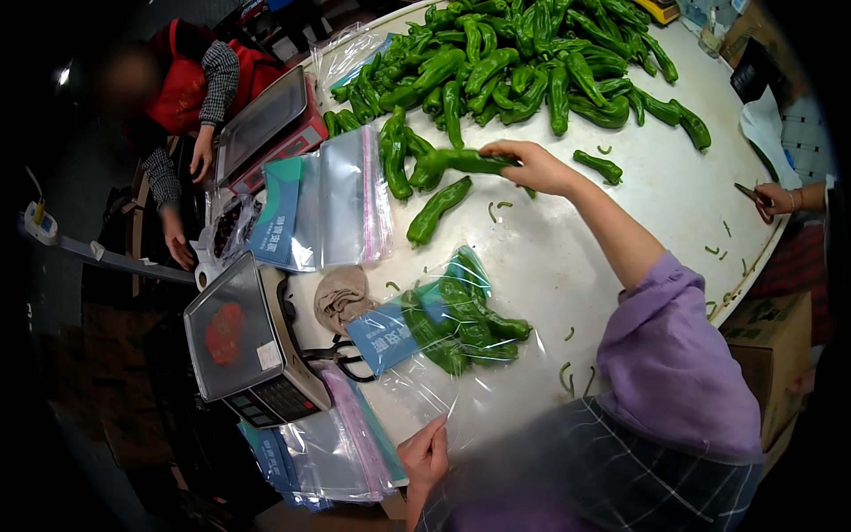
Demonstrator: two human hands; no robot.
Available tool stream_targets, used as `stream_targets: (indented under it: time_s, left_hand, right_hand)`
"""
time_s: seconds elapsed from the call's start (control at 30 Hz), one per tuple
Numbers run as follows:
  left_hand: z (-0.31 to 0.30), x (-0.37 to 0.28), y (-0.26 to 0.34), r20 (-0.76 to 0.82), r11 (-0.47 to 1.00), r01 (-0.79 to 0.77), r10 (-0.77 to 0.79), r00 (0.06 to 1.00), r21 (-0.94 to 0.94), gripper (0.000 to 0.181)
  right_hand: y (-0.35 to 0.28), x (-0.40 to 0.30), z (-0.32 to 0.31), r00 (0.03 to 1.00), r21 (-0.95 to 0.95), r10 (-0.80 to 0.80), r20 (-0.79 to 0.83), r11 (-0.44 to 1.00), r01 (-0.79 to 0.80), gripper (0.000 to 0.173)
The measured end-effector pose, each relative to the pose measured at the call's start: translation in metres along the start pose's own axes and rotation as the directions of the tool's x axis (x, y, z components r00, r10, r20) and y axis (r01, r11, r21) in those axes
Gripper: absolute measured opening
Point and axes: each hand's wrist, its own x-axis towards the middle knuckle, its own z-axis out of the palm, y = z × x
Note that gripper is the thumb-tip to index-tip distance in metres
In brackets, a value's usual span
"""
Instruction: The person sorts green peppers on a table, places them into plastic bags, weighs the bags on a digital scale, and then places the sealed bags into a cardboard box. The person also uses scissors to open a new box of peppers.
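Note:
My left hand [425,452] pinches the open edge of a clear plastic bag [405,346] that lies on the white table [545,266]. Inside the bag are several green peppers [465,312]. My right hand [532,166] reaches across the table, its fingers closed on a long green pepper [465,161]. Beyond it a large heap of green peppers [525,60] covers the table's far side. A single pepper [439,211] lies between the bag and the heap, and a small one [598,167] rests to the right of my right hand.
Flat plastic bags [339,199] lie left of the peppers. A digital scale [233,332], scissors [342,356] and a folded cloth [342,297] are nearby. A red scale [266,133] stands by a person in red [199,80]. At right, another person's hand [778,198] holds scissors. Stem pieces are scattered about.

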Motion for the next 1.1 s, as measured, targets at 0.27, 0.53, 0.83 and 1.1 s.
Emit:
stream_targets:
  time_s: [0.27, 0.53, 0.83, 1.1]
  left_hand:
    - [0.002, 0.002, 0.013, 0.042, 0.998, -0.055, 0.054, 0.998, 0.008, 0.015]
    - [-0.002, -0.013, 0.013, -0.016, 1.0, -0.005, 0.005, 1.0, -0.012, 0.019]
    - [-0.005, -0.004, 0.021, 0.076, 0.996, 0.045, -0.039, 0.996, -0.082, 0.024]
    - [-0.001, 0.045, 0.03, 0.128, 0.812, 0.229, -0.19, 0.973, -0.537, 0.017]
  right_hand:
    - [0.04, -0.041, 0.0, 0.987, -0.566, -0.109, 0.122, 0.809, 0.159, 0.052]
    - [0.017, -0.019, 0.078, 0.982, -0.743, -0.07, 0.174, 0.645, 0.178, 0.056]
    - [-0.051, -0.136, 0.003, 0.901, -0.319, -0.372, -0.222, 0.901, 0.293, 0.046]
    - [-0.088, -0.302, 0.064, 0.719, 0.342, -0.576, -0.389, 0.634, 0.693, 0.056]
